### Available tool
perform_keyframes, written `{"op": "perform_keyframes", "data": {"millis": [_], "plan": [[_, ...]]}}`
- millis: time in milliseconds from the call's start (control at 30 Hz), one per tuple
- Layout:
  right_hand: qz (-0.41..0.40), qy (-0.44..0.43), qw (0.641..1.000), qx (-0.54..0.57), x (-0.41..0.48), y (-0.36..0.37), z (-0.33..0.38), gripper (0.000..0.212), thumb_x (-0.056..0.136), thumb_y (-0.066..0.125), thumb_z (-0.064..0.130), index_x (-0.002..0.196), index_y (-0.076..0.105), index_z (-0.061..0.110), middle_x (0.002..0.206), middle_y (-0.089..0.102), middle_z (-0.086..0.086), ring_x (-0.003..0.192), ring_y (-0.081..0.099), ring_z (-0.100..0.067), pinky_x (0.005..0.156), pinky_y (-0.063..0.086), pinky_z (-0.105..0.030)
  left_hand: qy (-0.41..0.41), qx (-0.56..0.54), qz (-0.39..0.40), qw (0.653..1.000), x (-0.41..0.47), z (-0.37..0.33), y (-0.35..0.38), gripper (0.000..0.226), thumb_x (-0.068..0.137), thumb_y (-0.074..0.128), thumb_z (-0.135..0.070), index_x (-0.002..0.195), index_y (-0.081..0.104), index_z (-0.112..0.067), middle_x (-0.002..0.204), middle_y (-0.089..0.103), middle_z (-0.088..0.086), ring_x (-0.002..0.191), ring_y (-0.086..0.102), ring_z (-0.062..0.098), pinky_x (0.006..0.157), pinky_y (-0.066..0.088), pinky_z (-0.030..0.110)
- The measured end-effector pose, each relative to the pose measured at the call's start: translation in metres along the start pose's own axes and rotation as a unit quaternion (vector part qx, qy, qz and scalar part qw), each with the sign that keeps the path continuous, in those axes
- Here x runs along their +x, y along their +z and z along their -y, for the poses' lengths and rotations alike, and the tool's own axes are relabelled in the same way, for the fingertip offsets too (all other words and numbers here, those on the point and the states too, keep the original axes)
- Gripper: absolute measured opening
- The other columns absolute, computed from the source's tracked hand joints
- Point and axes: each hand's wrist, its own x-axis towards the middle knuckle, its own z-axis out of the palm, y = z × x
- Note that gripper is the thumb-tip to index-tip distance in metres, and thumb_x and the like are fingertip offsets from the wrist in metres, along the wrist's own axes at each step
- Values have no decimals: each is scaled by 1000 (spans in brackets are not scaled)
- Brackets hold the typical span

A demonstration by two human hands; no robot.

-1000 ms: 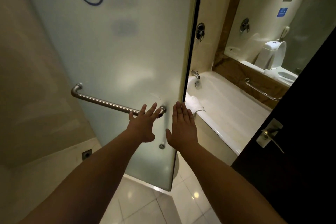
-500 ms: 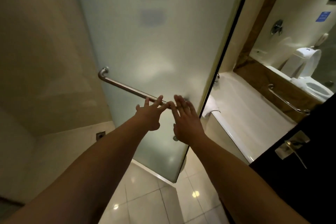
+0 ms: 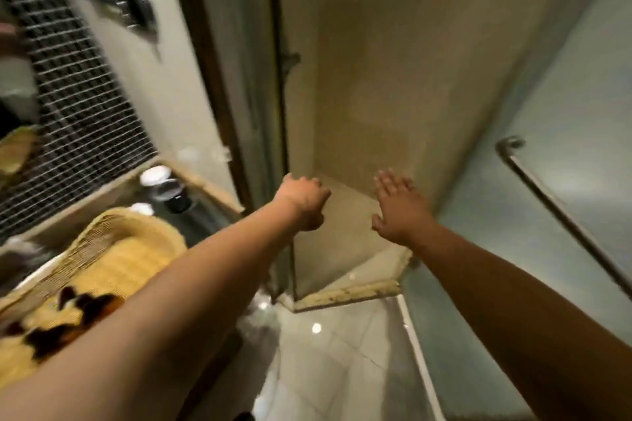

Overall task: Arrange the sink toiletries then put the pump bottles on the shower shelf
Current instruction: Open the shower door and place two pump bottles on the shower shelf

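My left hand [image 3: 304, 203] reaches forward with its fingers loosely bent and holds nothing. My right hand [image 3: 398, 208] is beside it, fingers straight and spread, also holding nothing. Both hang in front of the open shower stall [image 3: 369, 96] with its beige walls. On the left counter, blurred, stand a white-capped bottle [image 3: 154, 177] and a dark bottle [image 3: 175, 200]. Whether they are pump bottles I cannot tell.
A wicker basket [image 3: 136, 249] with dark small items sits on the counter at lower left, below a mirror showing a grid pattern [image 3: 75, 106]. The frosted glass door [image 3: 564, 96] with its metal handle bar [image 3: 547, 202] stands at right. Glossy floor tiles [image 3: 342, 359] lie below.
The view has swung left from the bathtub to the shower stall and counter. Both hands have come off the glass door, which now stands to the right.
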Motion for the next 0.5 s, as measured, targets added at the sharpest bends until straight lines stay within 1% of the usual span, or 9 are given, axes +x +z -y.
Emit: {"op": "perform_keyframes", "data": {"millis": [33, 100, 167, 233, 267, 400, 500], "plan": [[3, -34, 999, -2, 18, -1, 28, 85, 92, 38, 49, 159, 3, 10, 167, -1, -9, 153, -7, -24, 122, -3, -41, -26, -12, 1, 1000, -17, 24, 8, 44, 85, 57, -37, 128, 57, -26, 128, 57, 4, 119, 56, 29, 104, 40, 52], [4, -107, 994, -4, 45, -5, 87, 84, 93, 39, 49, 159, 4, 10, 167, -1, -8, 153, -7, -23, 123, -3, -41, -68, -25, -4, 997, -54, 69, 28, 41, 85, 57, -40, 122, 59, -24, 122, 60, 5, 113, 59, 30, 96, 45, 48], [8, -185, 983, -8, 62, -8, 148, 83, 94, 41, 49, 159, 6, 10, 167, 2, -8, 154, -4, -23, 124, 0, -41, -105, -35, -4, 994, -93, 111, 52, 43, 85, 55, -45, 122, 59, -24, 121, 61, 5, 110, 61, 31, 88, 46, 43], [16, -256, 966, -14, 69, -9, 206, 83, 95, 42, 50, 159, 7, 10, 167, 3, -9, 154, -2, -23, 124, 0, -41, -152, -31, 7, 988, -134, 149, 77, 46, 86, 54, -48, 126, 58, -25, 122, 60, 4, 109, 61, 30, 82, 45, 39], [20, -290, 957, -17, 71, -9, 234, 84, 95, 43, 50, 159, 6, 11, 167, 3, -8, 154, -2, -23, 124, 0, -40, -174, -29, 13, 984, -154, 167, 89, 49, 86, 54, -51, 127, 57, -26, 123, 60, 3, 109, 61, 28, 82, 45, 39], [18, -411, 911, -32, 71, -9, 338, 86, 94, 42, 53, 159, 3, 13, 167, 2, -8, 154, -2, -23, 120, -7, -38, -252, -48, 30, 966, -231, 228, 133, 68, 84, 55, -66, 140, 47, -29, 132, 57, 1, 116, 57, 25, 93, 46, 44], [26, -462, 886, -41, 69, -8, 398, 89, 94, 43, 56, 160, 2, 14, 167, 2, -7, 153, -2, -24, 119, -9, -37, -297, -48, 46, 953, -278, 262, 157, 79, 83, 45, -76, 147, 38, -30, 135, 56, 3, 120, 54, 26, 94, 49, 44]]}}
